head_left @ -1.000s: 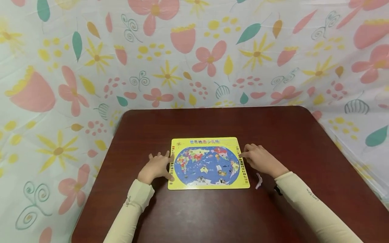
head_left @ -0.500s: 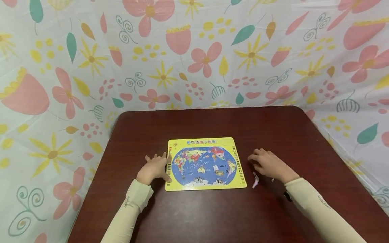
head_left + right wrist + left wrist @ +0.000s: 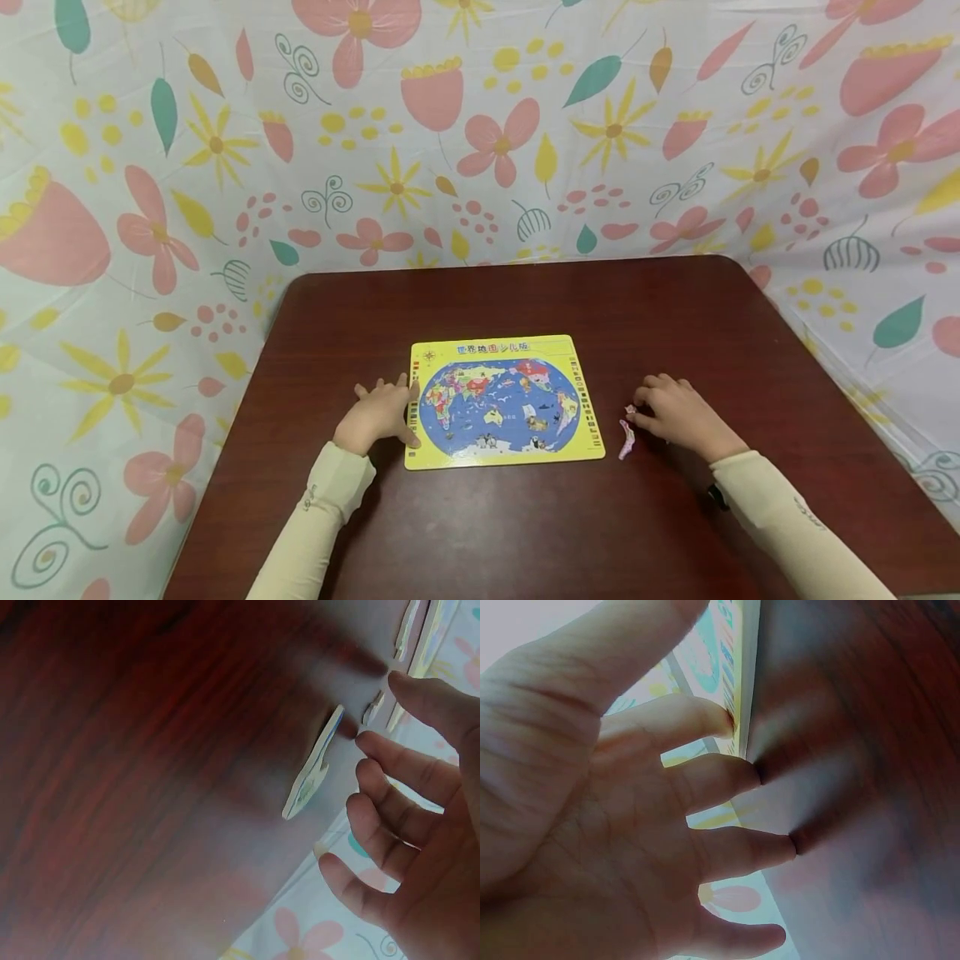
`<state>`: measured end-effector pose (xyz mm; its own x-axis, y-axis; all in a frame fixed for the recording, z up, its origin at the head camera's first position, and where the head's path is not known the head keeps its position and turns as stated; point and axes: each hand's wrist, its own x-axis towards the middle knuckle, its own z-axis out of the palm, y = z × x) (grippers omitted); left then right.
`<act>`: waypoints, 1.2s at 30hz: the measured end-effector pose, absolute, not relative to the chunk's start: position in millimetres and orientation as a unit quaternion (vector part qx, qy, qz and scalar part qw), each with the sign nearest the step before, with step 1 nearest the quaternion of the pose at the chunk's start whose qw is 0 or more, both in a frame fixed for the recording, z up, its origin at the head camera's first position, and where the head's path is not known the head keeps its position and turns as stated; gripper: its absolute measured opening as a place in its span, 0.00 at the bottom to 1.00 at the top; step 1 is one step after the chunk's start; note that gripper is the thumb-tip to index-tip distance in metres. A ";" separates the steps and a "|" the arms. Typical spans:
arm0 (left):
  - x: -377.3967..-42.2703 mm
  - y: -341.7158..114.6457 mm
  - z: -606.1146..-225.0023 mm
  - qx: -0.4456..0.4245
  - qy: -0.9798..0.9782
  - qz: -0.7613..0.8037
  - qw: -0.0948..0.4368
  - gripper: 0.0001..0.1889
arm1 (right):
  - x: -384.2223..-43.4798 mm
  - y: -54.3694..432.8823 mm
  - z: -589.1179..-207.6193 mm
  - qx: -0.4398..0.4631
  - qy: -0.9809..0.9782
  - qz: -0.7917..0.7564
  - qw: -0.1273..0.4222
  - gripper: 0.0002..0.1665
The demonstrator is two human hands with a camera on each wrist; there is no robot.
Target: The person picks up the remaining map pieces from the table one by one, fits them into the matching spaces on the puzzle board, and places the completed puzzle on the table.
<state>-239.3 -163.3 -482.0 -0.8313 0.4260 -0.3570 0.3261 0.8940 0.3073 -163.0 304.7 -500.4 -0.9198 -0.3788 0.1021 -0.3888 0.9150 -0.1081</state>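
Observation:
A yellow-bordered world map puzzle board point(image 3: 585, 450) lies flat on the table. My left hand point(image 3: 373, 419) rests at its left edge, fingers spread. In the left wrist view the index fingertip touches the board's side point(image 3: 744, 667); the other fingertips are over the wood. My right hand point(image 3: 686, 417) is low over the table, right of the board. Its thumb and index finger stand apart on either side of a small puzzle piece point(image 3: 373, 707). A long, curved pinkish piece point(image 3: 626, 440) lies nearer the board. Another flat piece point(image 3: 313, 769) lies beside the fingertips in the right wrist view.
The dark red-brown wooden table point(image 3: 480, 533) has rounded far corners. A white cloth with printed flowers point(image 3: 502, 142) hangs behind it and along both sides.
My right hand has left the board's right edge and moved right and down to the loose pieces. My left hand stays at the left edge. The head view has shifted slightly.

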 end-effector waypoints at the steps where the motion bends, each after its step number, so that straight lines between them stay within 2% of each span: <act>1: -239.4 -163.6 -482.1 0.197 0.950 0.118 0.213 0.53 | -163.2 304.1 -501.2 0.192 -0.978 0.064 0.043 0.09; 12: -238.0 -165.1 -487.6 0.199 0.948 0.137 0.209 0.51 | -168.5 301.6 -504.7 0.195 -0.976 0.084 0.041 0.11; 23: -238.5 -165.6 -484.9 0.196 0.949 0.133 0.210 0.52 | -171.4 298.7 -500.2 0.147 -0.980 0.132 -0.029 0.09; 36: -238.3 -165.0 -485.9 0.193 0.948 0.135 0.217 0.51 | -172.7 300.3 -504.1 0.180 -0.976 0.124 0.006 0.08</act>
<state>-238.3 -165.0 -485.9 -0.8320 0.4233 -0.3587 0.3064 0.8895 0.3391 -172.7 300.3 -504.1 -0.9355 -0.3490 0.0560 -0.3519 0.9047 -0.2402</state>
